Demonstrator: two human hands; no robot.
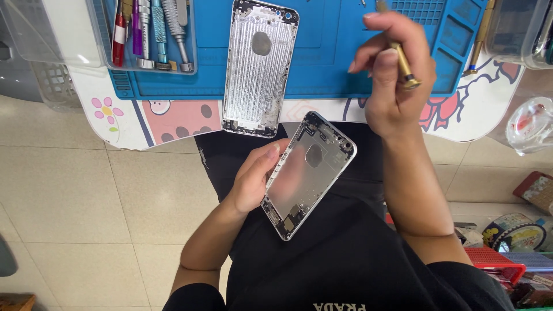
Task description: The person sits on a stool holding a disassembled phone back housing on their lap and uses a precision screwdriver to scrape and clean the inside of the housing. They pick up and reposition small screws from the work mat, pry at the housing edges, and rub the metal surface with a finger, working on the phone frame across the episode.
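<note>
Left hand (pixel 253 181) grips a bare phone housing (pixel 308 175) by one edge, over the lap, off the table's front edge. Right hand (pixel 394 80) pinches a brass-handled screwdriver (pixel 401 57); its tip looks hidden. That one-sided grip could let the housing slip to the tile floor (pixel 86 201).

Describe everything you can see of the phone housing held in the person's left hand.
The phone housing is a silver metal rear shell, seen from its inner side, stripped of screen and board. It has rounded corners, an oval cutout near its upper middle, and small dark fittings at both ends. It tilts diagonally above the lap, off the table. Only the left hand touches it, gripping its left edge.
</note>
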